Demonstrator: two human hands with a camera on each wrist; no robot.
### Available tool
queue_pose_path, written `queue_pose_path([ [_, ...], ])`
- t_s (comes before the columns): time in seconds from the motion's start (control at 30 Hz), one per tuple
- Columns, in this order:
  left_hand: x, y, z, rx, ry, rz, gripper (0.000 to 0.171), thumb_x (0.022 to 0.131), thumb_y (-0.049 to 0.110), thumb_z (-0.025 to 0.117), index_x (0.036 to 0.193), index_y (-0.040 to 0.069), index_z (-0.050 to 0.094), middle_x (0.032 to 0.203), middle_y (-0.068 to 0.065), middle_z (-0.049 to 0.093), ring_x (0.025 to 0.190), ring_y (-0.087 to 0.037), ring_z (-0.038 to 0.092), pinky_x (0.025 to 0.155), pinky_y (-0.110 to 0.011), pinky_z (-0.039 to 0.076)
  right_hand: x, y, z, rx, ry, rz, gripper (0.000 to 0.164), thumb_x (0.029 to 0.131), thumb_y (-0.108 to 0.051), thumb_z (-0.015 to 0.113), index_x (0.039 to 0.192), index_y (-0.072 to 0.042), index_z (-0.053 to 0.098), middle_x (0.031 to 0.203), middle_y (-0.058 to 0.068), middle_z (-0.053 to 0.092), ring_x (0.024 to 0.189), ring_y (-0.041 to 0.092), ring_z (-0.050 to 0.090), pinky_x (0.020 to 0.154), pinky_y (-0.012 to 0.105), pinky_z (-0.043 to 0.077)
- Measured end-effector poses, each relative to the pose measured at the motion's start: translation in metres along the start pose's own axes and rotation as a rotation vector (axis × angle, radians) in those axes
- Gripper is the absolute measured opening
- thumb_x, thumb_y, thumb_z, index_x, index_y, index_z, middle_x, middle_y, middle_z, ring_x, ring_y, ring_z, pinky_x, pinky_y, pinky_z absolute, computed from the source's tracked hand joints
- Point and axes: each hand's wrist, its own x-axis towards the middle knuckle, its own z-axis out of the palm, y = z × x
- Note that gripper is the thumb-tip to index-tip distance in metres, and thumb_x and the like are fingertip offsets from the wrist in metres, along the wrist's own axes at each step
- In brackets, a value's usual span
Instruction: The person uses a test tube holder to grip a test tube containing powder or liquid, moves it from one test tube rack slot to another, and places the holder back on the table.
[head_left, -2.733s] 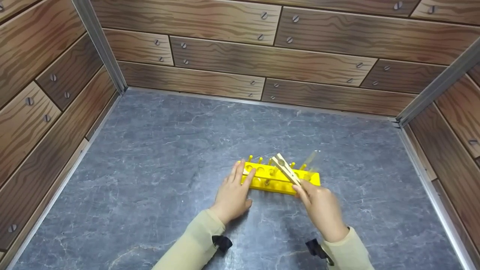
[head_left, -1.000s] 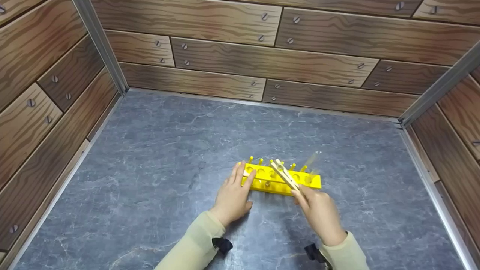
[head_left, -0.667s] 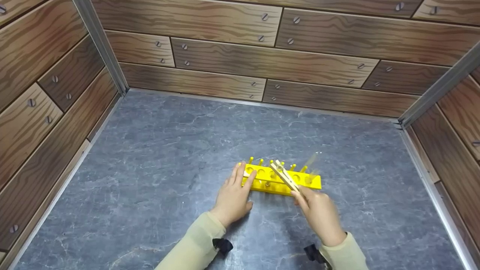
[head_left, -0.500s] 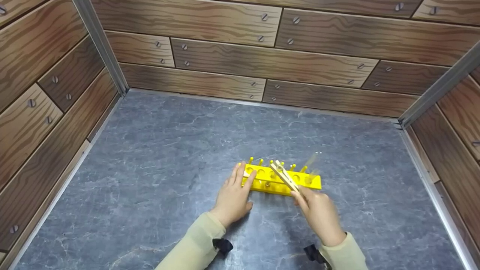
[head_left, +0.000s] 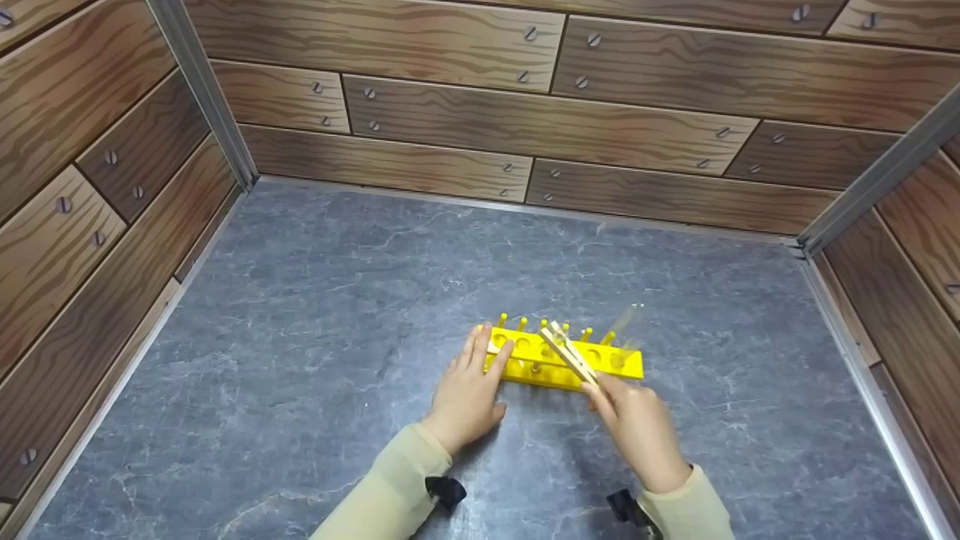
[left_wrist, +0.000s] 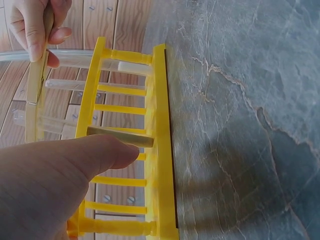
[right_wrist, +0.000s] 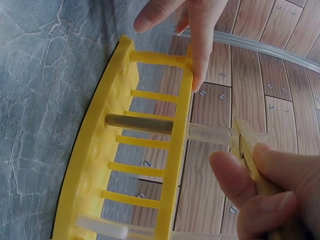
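My right hand (head_left: 641,427) pinches a wooden test tube clamp (right_wrist: 250,160) between thumb and fingers. The clamp's far end sits around the upper part of a clear test tube (right_wrist: 207,132), which stands in the yellow test tube rack (head_left: 626,364). Dark grey-brown contents (right_wrist: 140,123) fill the tube's lower part. My left hand (head_left: 461,394) rests its straight fingers on the rack's left end, its thumb held apart. In the left wrist view the thumb (left_wrist: 100,155) overlaps the dark-filled tube.
Another clear test tube (head_left: 626,319) stands at the rack's right end, with white contents (right_wrist: 105,226). Several yellow pegs (head_left: 502,321) rise along the rack's far side. Wood-patterned walls (head_left: 420,105) enclose the grey marbled tabletop (head_left: 337,300) on three sides.
Since the earliest frame, my right hand has shifted slightly down and left, lowering the clamp's far end a little. In the last second almost nothing moves; my left hand stays on the rack.
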Motion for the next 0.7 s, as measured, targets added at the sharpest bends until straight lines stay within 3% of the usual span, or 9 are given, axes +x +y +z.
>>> queue_pose_path([
  [0.27,-0.0003,0.0,0.0006,0.007,0.003,-0.001,0.088,0.076,0.037,0.071,0.148,0.013,0.027,0.152,-0.022,0.012,0.138,-0.037,0.014,0.101,-0.048,0.036,0.0002,-0.0001,0.0015,-0.006,-0.028,0.022,0.014,0.088,-0.017,0.064,0.075,-0.012,0.061,0.057,-0.007,0.053,0.041,0.007,0.033,0.038,0.022,0.03],
  [0.7,-0.001,0.0013,-0.0005,0.011,0.014,0.003,0.088,0.075,0.037,0.072,0.147,0.013,0.028,0.152,-0.023,0.013,0.138,-0.038,0.015,0.101,-0.047,0.036,0.0002,0.0019,0.005,-0.009,-0.002,-0.008,0.012,0.087,-0.017,0.065,0.078,-0.011,0.064,0.058,-0.007,0.056,0.042,0.006,0.034,0.038,0.022,0.031],
])
